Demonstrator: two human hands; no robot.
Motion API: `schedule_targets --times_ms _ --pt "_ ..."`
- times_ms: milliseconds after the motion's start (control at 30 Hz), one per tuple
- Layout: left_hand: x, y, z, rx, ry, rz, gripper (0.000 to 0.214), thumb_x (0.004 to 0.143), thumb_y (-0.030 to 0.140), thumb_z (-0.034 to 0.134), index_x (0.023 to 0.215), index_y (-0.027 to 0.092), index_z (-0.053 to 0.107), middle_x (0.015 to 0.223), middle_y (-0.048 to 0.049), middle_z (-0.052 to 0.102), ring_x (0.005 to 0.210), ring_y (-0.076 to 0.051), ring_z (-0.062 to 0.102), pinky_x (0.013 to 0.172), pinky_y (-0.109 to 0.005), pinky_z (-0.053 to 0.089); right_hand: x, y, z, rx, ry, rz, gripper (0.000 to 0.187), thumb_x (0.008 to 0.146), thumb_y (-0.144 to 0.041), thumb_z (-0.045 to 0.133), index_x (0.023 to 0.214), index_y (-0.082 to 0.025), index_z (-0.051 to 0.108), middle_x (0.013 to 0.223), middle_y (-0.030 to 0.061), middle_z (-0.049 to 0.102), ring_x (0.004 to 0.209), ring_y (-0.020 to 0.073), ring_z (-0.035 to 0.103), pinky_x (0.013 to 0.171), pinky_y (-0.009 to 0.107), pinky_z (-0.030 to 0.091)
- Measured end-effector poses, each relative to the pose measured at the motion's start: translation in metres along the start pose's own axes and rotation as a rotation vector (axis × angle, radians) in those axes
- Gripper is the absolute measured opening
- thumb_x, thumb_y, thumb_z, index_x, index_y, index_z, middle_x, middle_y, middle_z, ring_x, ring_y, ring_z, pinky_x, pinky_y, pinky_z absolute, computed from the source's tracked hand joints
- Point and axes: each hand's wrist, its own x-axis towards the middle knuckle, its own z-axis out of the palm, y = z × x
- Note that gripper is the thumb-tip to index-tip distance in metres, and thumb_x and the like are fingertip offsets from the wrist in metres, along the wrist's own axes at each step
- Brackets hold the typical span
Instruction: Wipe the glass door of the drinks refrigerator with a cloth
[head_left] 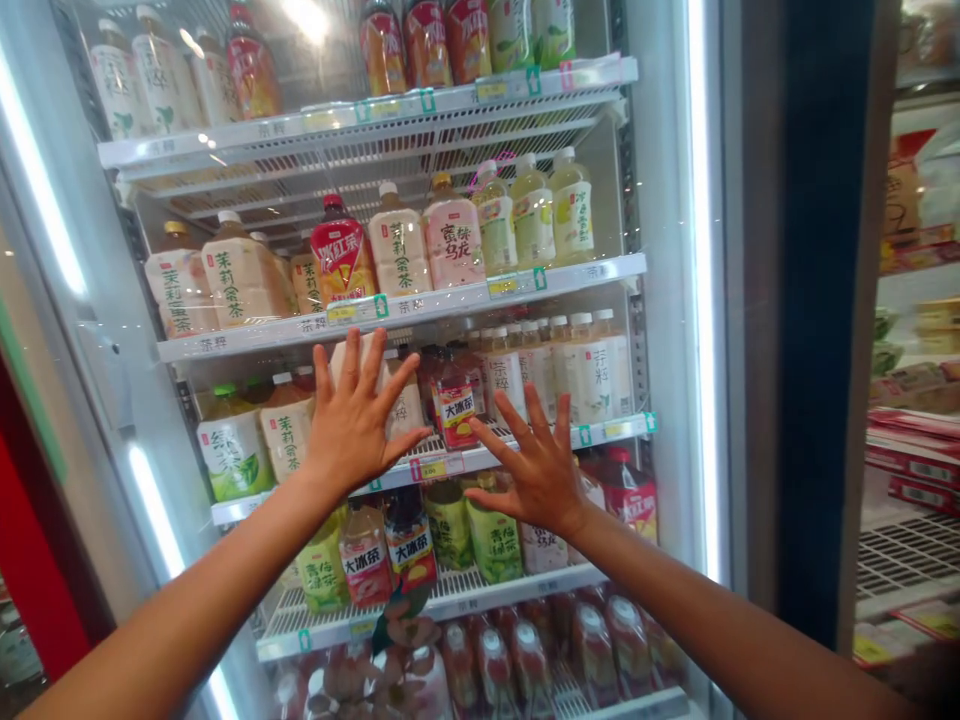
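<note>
My left hand (pixel 352 420) is raised with its fingers spread, palm toward the glass door (pixel 660 330) of a drinks cooler. My right hand (pixel 536 465) is beside it, a little lower, fingers also spread and empty. Both hands are in front of the third shelf (pixel 607 432), where several tea bottles stand. A red-labelled bottle (pixel 456 410) shows between the two hands. Whether the palms touch the glass I cannot tell.
The cooler holds several wire shelves of bottled teas, with a red bottle (pixel 341 262) on the shelf above. A dark door frame (pixel 817 300) stands to the right, with packaged goods on shelves (pixel 911 450) beyond it. A red surface (pixel 30 560) is at the left.
</note>
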Motion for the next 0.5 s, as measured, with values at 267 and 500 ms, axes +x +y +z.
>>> schedule_targets --times_ms 267,500 --pt "-0.106 0.053 0.014 -0.013 -0.200 0.409 0.094 0.084 0.082 0.047 0.162 0.032 0.027 0.169 -0.0042 0.029 0.161 -0.032 0.008 0.130 -0.057 -0.002 -0.001 0.001 -0.001 0.005 -0.018 0.008 0.102 0.083 -0.073 0.067 0.164 -0.035 0.018 0.172 0.0057 0.010 0.158 0.0440 0.009 0.122 0.079 0.005" --pt "-0.006 0.021 0.006 -0.027 -0.029 0.018 0.098 0.089 0.075 0.050 0.165 0.031 0.007 0.174 -0.0117 0.001 0.159 -0.038 -0.009 0.125 -0.069 -0.005 -0.002 0.002 0.000 -0.011 -0.039 0.021 0.103 0.083 -0.075 0.066 0.164 -0.037 0.016 0.172 0.0046 0.013 0.158 0.0434 0.008 0.122 0.078 0.004"
